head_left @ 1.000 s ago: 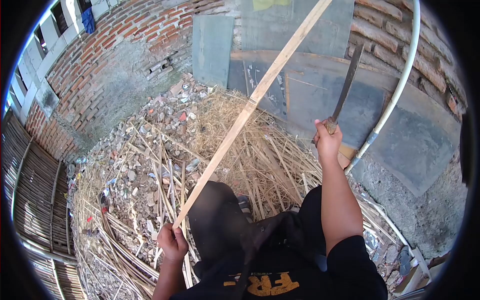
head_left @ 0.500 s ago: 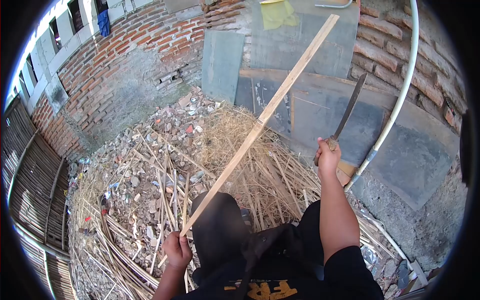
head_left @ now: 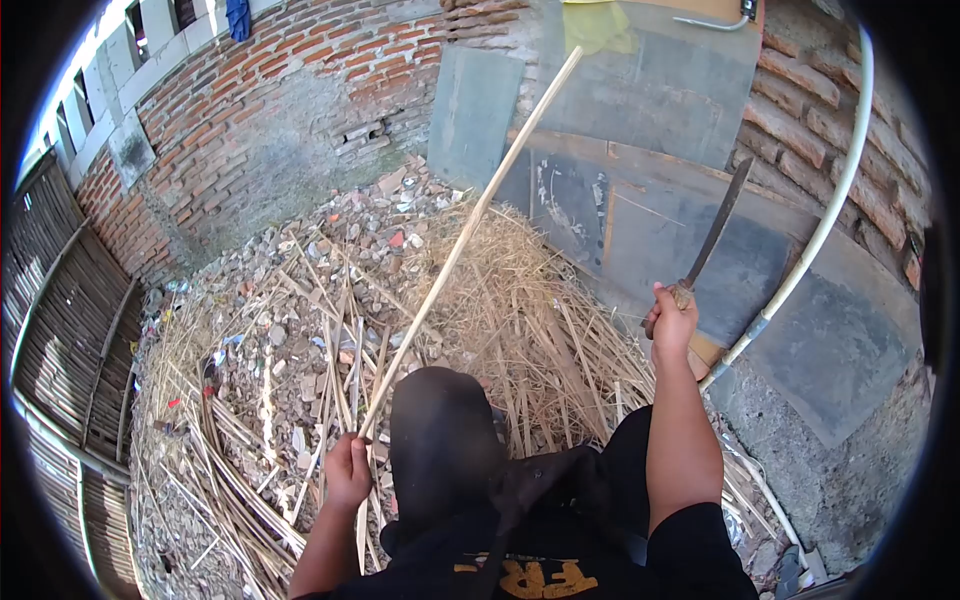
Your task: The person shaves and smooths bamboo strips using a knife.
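Note:
A long pale strip of split bamboo (head_left: 470, 225) slants up and away from my left hand (head_left: 348, 470), which is closed round its lower end. It shows its narrow side, and its far end reaches in front of the leaning grey panels. On the right, my right hand (head_left: 672, 318) grips the handle of a machete (head_left: 719, 225), its dark blade pointing up and slightly right. Blade and strip are well apart. My knee (head_left: 446, 420) is bent between the two hands.
Rubble (head_left: 275, 345) and dry shavings (head_left: 500, 270) cover the ground, with loose bamboo strips (head_left: 230, 460) at left. Grey panels (head_left: 690, 240) lean on a brick wall (head_left: 290, 110). A pale pipe (head_left: 835, 205) stands at right; a slatted bamboo screen (head_left: 65, 330) is at left.
The strip has been turned from its broad face to its narrow edge, and its far end has shifted left. Both hands still hold their things. The view has tilted and shifted slightly.

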Available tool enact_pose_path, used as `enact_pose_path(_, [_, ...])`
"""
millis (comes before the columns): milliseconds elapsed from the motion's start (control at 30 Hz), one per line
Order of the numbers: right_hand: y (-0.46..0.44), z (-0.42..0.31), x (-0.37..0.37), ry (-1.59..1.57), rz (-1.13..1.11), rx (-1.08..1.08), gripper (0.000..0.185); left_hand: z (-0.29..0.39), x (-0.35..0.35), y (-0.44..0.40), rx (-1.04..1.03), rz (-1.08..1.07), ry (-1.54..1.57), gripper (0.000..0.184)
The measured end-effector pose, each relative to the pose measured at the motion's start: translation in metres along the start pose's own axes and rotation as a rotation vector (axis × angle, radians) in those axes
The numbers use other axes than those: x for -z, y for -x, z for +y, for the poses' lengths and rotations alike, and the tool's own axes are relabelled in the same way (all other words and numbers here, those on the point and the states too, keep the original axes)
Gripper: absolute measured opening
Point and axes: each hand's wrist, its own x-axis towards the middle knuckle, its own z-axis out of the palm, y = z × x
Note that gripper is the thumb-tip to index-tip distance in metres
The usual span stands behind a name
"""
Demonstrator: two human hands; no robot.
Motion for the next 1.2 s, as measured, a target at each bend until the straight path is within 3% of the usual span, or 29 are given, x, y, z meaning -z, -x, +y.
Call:
enact_pose_path(100, [0.010, -0.011, -0.004, -0.024, -0.003, 0.003, 0.022, -0.059, 0.005, 0.007, 0.081, 0.017, -0.177, 0.041])
enact_pose_path(200, [0.006, -0.007, -0.002, -0.037, -0.015, 0.000, 0.021, -0.063, 0.013, 0.021, 0.342, -0.073, -0.450, 0.039])
enact_pose_path(400, [0.000, 0.006, -0.005, -0.031, -0.035, 0.033, 0.021, -0.087, 0.015, 0.038, 0.693, -0.277, -0.556, 0.048])
enact_pose_path(633, [0.003, -0.002, -0.002, 0.135, -0.030, 0.114, 0.019, -0.148, 0.023, 0.013, 0.725, 0.007, -0.415, 0.055])
enact_pose_path(667, [0.002, -0.011, 0.002, 0.201, -0.005, 0.160, 0.020, -0.147, 0.021, 0.016, 0.674, 0.020, -0.717, 0.070])
enact_pose_path(700, [0.002, -0.023, 0.006, 0.268, 0.023, 0.203, 0.020, -0.128, 0.021, 0.007, 0.766, 0.022, -0.744, 0.078])
enact_pose_path(800, [0.000, -0.058, 0.037, 0.431, 0.049, 0.295, 0.022, -0.174, 0.022, 0.014, 0.602, 0.047, -0.653, 0.080])
enact_pose_path(867, [0.004, -0.080, 0.059, 0.559, 0.041, 0.306, 0.024, -0.175, 0.015, 0.018, 0.604, -0.050, -0.524, 0.079])
enact_pose_path(967, [-0.002, -0.061, 0.115, 0.668, -0.029, 0.257, 0.023, -0.201, 0.007, 0.029, 0.593, -0.217, -0.525, 0.074])
enact_pose_path(1033, [0.005, -0.032, 0.160, 0.813, -0.032, 0.132, 0.021, -0.233, -0.005, 0.045, 0.640, -0.166, -0.242, 0.064])
enact_pose_path(1100, [0.015, 0.015, 0.225, 0.999, -0.051, 0.054, 0.024, -0.218, -0.015, 0.043, 0.916, -0.120, 0.050, 0.052])
enact_pose_path(1133, [0.024, 0.044, 0.260, 1.111, -0.068, 0.055, 0.026, -0.212, -0.012, 0.043, 1.066, -0.152, 0.309, 0.055])
enact_pose_path(1200, [0.060, 0.079, 0.305, 1.202, -0.044, -0.117, 0.032, -0.211, -0.019, 0.045, 1.189, 0.013, 0.455, 0.051])
